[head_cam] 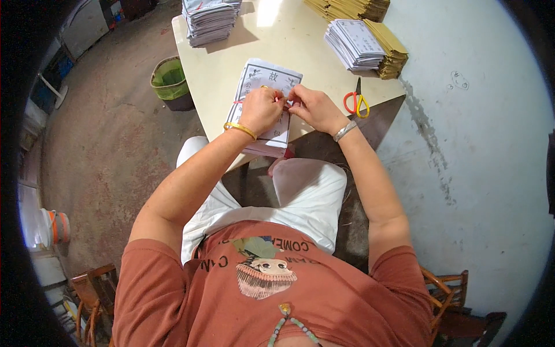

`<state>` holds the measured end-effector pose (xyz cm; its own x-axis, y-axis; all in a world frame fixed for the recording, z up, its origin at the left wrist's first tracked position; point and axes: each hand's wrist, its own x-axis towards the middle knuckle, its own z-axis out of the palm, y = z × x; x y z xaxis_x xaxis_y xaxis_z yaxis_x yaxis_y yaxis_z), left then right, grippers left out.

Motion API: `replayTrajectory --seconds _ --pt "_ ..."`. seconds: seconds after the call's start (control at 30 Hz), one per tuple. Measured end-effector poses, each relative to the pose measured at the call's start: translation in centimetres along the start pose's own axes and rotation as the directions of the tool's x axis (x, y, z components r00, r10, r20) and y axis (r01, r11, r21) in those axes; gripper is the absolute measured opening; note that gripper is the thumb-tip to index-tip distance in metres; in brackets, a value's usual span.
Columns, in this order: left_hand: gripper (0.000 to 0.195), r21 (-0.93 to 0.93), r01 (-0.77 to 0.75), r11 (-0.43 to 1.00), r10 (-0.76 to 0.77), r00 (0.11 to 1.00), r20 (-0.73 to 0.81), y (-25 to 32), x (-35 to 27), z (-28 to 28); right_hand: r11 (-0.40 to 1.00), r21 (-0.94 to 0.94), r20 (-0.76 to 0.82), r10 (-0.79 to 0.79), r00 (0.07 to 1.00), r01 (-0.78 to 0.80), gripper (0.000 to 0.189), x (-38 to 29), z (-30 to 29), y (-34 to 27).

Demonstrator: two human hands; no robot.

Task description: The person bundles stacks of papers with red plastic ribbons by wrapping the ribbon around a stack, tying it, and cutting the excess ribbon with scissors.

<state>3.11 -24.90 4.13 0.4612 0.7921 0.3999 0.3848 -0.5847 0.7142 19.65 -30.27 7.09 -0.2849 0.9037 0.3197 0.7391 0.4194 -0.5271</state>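
Note:
A stack of white paper packets printed with dark characters and a border lies at the near edge of the table, in front of my body. Red string crosses the stack. My left hand, with a gold bangle at the wrist, rests over the middle of the stack and pinches the string. Close beside it, my right hand pinches the string too, near the stack's right edge. The fingers nearly meet, and any knot between them is hidden.
On the cream table are scissors with red and yellow handles, a tall stack of white packets, another white stack and brown-yellow paper bundles. A lined bin stands left. The wall borders the right.

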Motion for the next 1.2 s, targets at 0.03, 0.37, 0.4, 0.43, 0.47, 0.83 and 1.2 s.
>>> replayTrajectory --seconds 0.03,0.37,0.4,0.43,0.47,0.83,1.2 --pt "0.019 0.010 -0.012 1.000 0.012 1.000 -0.017 -0.2 0.0 0.1 0.995 -0.094 0.014 -0.039 0.999 0.040 0.019 0.1 -0.1 0.1" --pt "0.020 0.097 -0.103 0.990 0.112 0.990 -0.089 -0.8 -0.3 0.3 0.913 -0.403 -0.042 -0.088 0.995 0.064 0.011 -0.9 0.1 -0.7" --pt "0.020 0.096 -0.105 0.990 0.114 0.990 -0.086 -0.4 -0.4 0.1 0.913 -0.404 -0.045 -0.085 0.995 0.060 0.011 -1.1 0.2 -0.6" --pt "0.019 0.167 -0.083 0.982 0.096 0.993 -0.069 0.1 -0.5 -0.1 0.898 -0.437 -0.045 -0.084 0.995 0.056 0.009 -1.2 0.3 -0.3" --pt "0.017 0.236 -0.063 0.970 0.077 0.996 -0.052 0.6 -0.7 -0.3 0.882 -0.469 -0.046 -0.084 0.995 0.053 0.007 -1.4 0.4 -0.1" --pt "0.017 0.345 -0.060 0.937 0.082 0.995 -0.051 1.2 -0.9 -0.8 0.897 -0.440 -0.077 -0.073 0.994 0.032 0.005 -2.6 1.0 0.2" --pt "0.021 0.341 -0.012 0.940 0.023 0.999 -0.029 0.6 -0.5 -0.8 0.920 -0.392 -0.197 -0.089 0.976 0.004 0.009 -3.6 2.6 1.5"
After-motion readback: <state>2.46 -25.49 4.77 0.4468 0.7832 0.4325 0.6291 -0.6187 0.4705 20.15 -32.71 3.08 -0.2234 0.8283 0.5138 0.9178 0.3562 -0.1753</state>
